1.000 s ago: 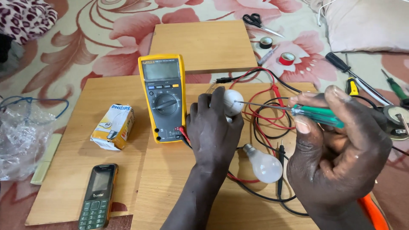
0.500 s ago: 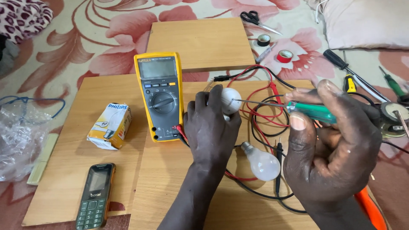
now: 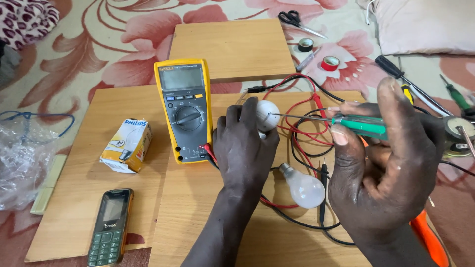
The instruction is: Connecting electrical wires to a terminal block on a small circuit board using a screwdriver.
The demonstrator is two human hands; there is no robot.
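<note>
Head view shows my left hand (image 3: 245, 148) closed around a white bulb (image 3: 267, 114) above the wooden board (image 3: 208, 207), while my right hand (image 3: 386, 163) pinches a green-handled screwdriver (image 3: 358, 124), tip touching the bulb. I judge the probing step is in hand; the next move calls for a steady tip (glass is fragile). Room is tight: red and black leads (image 3: 302, 133), a spare bulb (image 3: 304, 187) and the yellow multimeter (image 3: 184, 111) crowd close.
</note>
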